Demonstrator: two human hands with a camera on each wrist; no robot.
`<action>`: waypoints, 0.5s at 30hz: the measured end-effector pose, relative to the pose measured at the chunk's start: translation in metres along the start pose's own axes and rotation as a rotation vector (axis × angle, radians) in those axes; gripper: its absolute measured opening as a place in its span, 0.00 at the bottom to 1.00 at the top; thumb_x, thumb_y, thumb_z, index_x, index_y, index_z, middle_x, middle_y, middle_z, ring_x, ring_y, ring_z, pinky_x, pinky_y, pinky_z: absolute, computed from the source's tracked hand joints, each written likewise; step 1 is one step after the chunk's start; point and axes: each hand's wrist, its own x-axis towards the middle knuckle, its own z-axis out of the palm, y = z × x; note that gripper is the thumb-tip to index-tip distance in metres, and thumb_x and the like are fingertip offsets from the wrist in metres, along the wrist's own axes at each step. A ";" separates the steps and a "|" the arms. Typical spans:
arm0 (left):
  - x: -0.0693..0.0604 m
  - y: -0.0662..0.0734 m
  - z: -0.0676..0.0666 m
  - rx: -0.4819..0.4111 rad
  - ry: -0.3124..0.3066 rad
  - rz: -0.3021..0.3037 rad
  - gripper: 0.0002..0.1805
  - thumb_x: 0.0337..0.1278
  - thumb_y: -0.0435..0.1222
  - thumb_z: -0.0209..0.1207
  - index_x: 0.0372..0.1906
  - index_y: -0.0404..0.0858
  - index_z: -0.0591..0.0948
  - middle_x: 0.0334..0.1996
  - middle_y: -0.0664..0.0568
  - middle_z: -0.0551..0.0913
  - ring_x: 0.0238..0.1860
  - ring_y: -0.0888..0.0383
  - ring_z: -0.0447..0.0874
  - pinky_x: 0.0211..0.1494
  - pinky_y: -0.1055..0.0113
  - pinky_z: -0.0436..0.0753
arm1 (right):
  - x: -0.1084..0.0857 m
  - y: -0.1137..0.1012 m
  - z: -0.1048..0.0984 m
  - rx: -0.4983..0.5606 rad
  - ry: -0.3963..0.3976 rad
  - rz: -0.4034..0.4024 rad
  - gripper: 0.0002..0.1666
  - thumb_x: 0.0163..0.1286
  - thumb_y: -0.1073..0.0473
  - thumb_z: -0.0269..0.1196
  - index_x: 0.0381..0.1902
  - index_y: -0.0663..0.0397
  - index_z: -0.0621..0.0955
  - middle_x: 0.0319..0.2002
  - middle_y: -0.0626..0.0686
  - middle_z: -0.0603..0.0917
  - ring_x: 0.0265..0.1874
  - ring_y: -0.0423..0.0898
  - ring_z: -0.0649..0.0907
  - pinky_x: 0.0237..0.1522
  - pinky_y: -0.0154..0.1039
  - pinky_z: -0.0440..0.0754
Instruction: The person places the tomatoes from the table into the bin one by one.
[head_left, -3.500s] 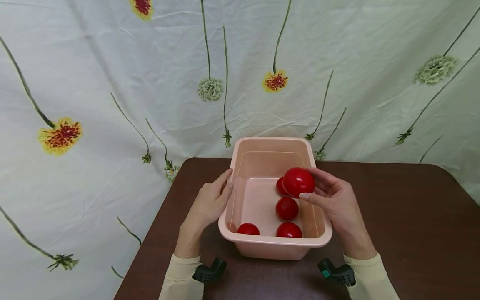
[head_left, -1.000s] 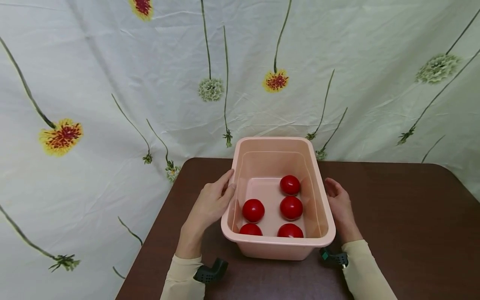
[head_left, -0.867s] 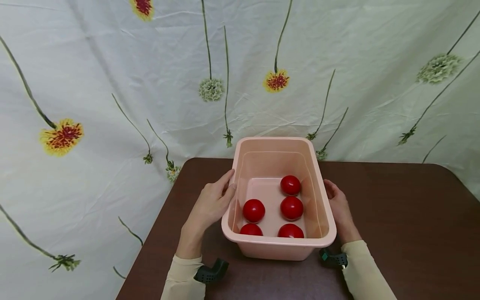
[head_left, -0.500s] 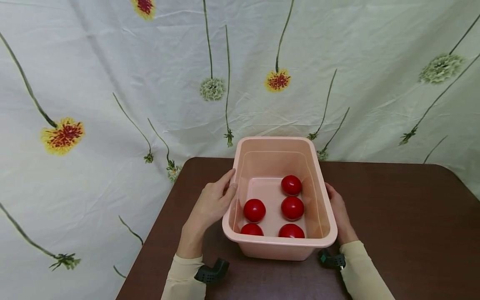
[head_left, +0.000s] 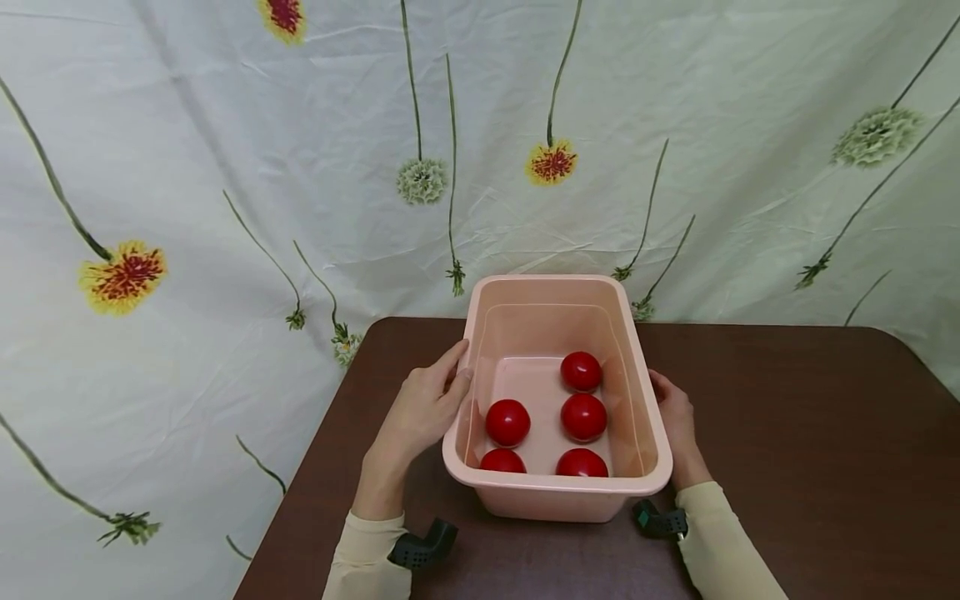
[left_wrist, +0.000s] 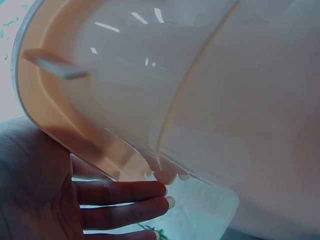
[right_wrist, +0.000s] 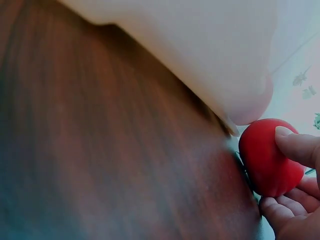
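My left hand point(head_left: 423, 408) holds the near-left rim of a pink plastic tub point(head_left: 555, 492), thumb at the rim and fingers along its outside. In the left wrist view, the fingers point(left_wrist: 125, 192) stretch out below the tub's lip. Inside the tub lie several glossy round red apple-like things, including one at the left point(head_left: 507, 422) and one at the right point(head_left: 583, 417). Outside the tub's right wall, my right hand point(head_left: 677, 425) pinches another round red apple-like thing point(right_wrist: 272, 157) between thumb and fingers. The tub hides that one in the head view.
A dark brown table point(head_left: 795, 433) bears the tub and extends to its right. Behind hangs a pale cloth point(head_left: 322, 125) printed with flowers. Each wrist wears a black camera mount point(head_left: 423, 546).
Earlier, my right hand held a red apple-like thing over the tub; one more now lies inside at left. The right hand has moved outside the right wall. The left hand stayed put.
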 end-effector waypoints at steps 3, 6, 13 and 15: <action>0.000 0.000 0.000 0.007 0.004 0.003 0.28 0.71 0.44 0.50 0.73 0.45 0.66 0.44 0.48 0.87 0.33 0.60 0.86 0.38 0.66 0.85 | 0.001 0.000 0.000 -0.021 0.014 0.003 0.26 0.76 0.66 0.48 0.71 0.61 0.66 0.66 0.67 0.72 0.61 0.62 0.77 0.60 0.51 0.76; 0.000 -0.001 0.000 0.003 0.004 0.002 0.28 0.71 0.43 0.51 0.73 0.45 0.66 0.43 0.49 0.87 0.32 0.60 0.85 0.37 0.67 0.85 | 0.002 0.001 0.000 -0.022 0.021 0.012 0.26 0.76 0.67 0.49 0.71 0.62 0.66 0.66 0.67 0.72 0.61 0.62 0.77 0.60 0.52 0.76; 0.000 -0.001 0.000 -0.004 -0.002 0.008 0.28 0.71 0.43 0.51 0.73 0.46 0.65 0.37 0.50 0.86 0.29 0.62 0.84 0.34 0.70 0.83 | 0.001 -0.001 -0.002 0.065 0.019 0.055 0.30 0.73 0.63 0.56 0.71 0.60 0.67 0.67 0.65 0.72 0.63 0.59 0.76 0.60 0.48 0.76; 0.000 -0.001 0.000 -0.009 -0.001 0.007 0.28 0.71 0.43 0.51 0.73 0.46 0.65 0.37 0.50 0.87 0.28 0.62 0.84 0.34 0.70 0.83 | 0.000 -0.004 -0.002 0.103 0.012 0.069 0.30 0.73 0.61 0.57 0.71 0.58 0.66 0.67 0.63 0.72 0.63 0.58 0.76 0.59 0.46 0.76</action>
